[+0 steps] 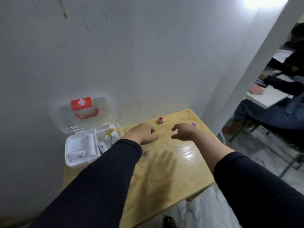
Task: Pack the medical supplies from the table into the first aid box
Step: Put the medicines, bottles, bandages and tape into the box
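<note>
The white first aid box (70, 160) stands open at the table's left side, its clear lid (65, 119) with a red cross label leaning back against the wall. Inside lie white gauze, a bandage roll and several small white-capped bottles (113, 134). A small red tape roll (160, 120) sits at the table's far edge, and a small pink roll (194, 124) lies just beyond my right wrist. My left hand (144, 133) hovers over the table right of the box, fingers loosely curled, holding nothing. My right hand (183, 131) hovers beside it, fingers apart and empty.
The wooden table (164, 170) stands against a white wall. A white pillar rises at the right, and behind it a seated person in dark clothes works at another white table (266, 99). Chair legs stand on the floor at the right.
</note>
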